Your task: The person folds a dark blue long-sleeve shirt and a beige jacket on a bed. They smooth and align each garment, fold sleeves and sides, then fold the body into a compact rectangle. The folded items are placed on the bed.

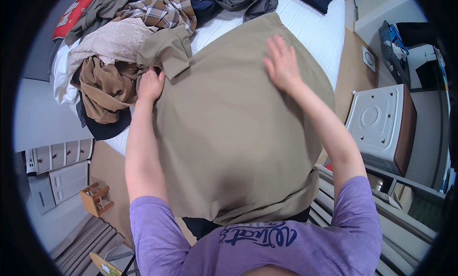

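Note:
A large khaki garment (229,118) is spread in front of me, from the white bed down to my waist. A sleeve-like part (168,52) lies folded over at its upper left. My left hand (151,84) grips the cloth at the left edge, just below that part, with its fingertips partly hidden in the fabric. On the upper right of the garment, my right hand (282,65) rests palm down with fingers apart, slightly blurred. The lower end of the cloth bunches into folds near my body.
Left of the garment lie brown corduroy clothing (107,86), a pale pink textured cloth (114,40) and a plaid garment (161,9). Dark clothes (247,2) lie farther back on the white bed (315,36). A white-topped storage box (375,118) and slatted furniture (390,236) stand right; a small wooden stool (94,201) stands left.

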{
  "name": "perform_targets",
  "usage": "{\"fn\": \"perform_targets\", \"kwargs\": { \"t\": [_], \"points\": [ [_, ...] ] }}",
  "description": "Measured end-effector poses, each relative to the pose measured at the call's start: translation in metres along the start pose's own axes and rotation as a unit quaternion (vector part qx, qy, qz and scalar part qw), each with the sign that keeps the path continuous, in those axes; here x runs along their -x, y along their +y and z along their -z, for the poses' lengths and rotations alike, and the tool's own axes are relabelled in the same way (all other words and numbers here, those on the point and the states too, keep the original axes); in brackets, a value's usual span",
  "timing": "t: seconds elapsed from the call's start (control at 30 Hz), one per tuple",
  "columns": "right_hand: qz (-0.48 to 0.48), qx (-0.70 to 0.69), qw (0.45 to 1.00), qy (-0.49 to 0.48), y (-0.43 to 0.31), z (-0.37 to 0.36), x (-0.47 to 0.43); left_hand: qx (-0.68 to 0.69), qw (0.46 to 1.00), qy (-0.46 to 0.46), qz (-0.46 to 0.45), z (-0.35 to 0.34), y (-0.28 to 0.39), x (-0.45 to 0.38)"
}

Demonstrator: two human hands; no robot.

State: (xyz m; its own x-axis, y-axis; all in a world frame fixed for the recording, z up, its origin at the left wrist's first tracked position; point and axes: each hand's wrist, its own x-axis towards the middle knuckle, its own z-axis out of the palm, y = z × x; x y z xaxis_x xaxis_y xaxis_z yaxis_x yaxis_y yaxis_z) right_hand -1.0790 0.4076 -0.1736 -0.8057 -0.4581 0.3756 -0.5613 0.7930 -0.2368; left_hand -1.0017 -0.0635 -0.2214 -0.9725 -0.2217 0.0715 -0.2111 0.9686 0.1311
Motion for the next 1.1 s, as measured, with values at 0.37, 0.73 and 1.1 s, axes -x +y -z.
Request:
{"fn": "perform_targets", "kwargs": {
  "t": [0.37,0.73,1.1],
  "points": [
    [0.199,-0.092,0.958,-0.183,-0.109,0.059,0.192,0.052,0.983,0.034,-0.172,0.047,0.186,0.272],
    [-0.212,0.19,0.95,-0.13,0.026,0.088,0.205,0.003,0.997,0.081,0.01,0.029,0.128,0.314],
    [-0.126,0.105,0.986,-0.005,0.046,0.057,0.285,0.08,0.989,0.015,-0.124,0.045,0.131,0.414]
  ]
}}
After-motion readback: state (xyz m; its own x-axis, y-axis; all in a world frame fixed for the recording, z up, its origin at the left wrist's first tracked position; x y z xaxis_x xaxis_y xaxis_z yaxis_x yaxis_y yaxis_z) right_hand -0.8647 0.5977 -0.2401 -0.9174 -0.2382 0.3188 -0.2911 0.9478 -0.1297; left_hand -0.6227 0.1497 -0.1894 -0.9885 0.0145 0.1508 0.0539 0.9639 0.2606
